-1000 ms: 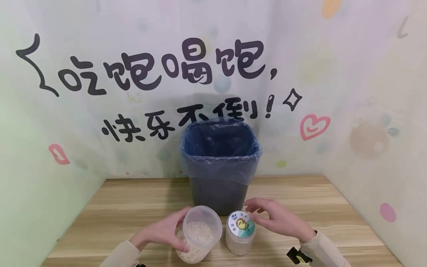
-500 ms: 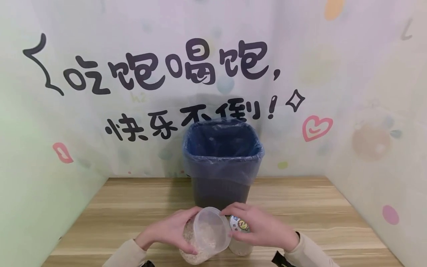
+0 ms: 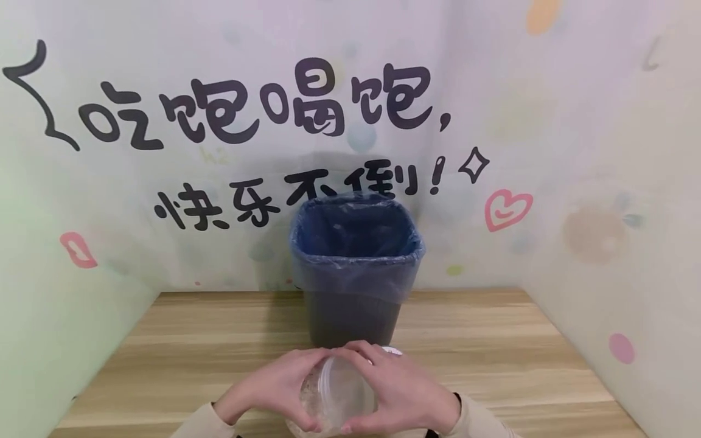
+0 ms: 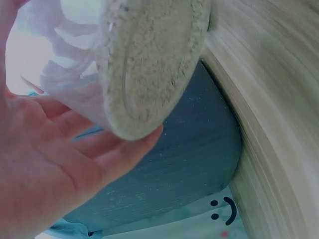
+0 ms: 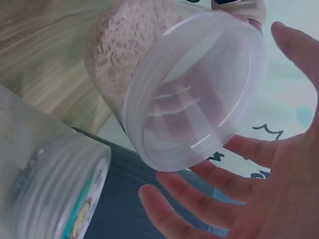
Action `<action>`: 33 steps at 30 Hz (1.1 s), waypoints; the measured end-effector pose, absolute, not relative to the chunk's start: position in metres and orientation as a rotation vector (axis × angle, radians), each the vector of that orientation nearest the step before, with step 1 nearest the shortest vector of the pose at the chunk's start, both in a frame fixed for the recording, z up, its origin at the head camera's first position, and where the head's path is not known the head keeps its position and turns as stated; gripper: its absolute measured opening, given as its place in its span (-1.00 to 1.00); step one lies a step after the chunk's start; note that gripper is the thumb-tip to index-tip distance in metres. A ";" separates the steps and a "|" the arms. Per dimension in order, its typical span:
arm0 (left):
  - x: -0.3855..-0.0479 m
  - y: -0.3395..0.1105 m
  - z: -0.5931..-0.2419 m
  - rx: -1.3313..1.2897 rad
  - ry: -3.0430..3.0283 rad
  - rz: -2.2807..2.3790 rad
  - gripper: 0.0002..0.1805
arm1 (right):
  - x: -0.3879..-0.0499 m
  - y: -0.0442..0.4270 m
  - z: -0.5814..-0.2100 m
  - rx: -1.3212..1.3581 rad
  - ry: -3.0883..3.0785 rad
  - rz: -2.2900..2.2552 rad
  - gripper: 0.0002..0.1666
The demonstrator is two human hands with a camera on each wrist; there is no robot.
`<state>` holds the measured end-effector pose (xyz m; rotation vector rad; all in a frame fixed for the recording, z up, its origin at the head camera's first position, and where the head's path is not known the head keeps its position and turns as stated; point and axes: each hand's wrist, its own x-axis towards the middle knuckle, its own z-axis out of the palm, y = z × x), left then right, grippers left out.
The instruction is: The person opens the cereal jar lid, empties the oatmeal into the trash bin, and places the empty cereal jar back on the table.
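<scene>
While tilted, jar below "吃饱喝饱"

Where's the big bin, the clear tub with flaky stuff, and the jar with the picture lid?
Big bin (image 3: 353, 319): head view, on its lower front wall.
Clear tub (image 5: 130, 50): right wrist view, on its side wall.
Jar (image 5: 60, 177): right wrist view, on the ridged side of its lid.

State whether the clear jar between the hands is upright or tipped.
Tipped: in the head view the jar leans toward the right hand, and the left wrist view shows its base angled to the table.
</scene>
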<state>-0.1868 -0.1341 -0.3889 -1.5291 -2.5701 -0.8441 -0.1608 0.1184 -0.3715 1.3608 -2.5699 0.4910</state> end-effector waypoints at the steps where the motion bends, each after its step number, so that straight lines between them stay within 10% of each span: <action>1: -0.185 -0.136 -0.389 -1.514 -2.572 -0.841 -0.03 | -0.160 0.116 -0.373 1.367 -2.563 0.481 0.05; 33: -0.171 -0.152 -0.423 -1.506 -2.520 -0.921 -0.08 | -0.159 0.108 -0.393 1.569 -2.498 0.778 0.07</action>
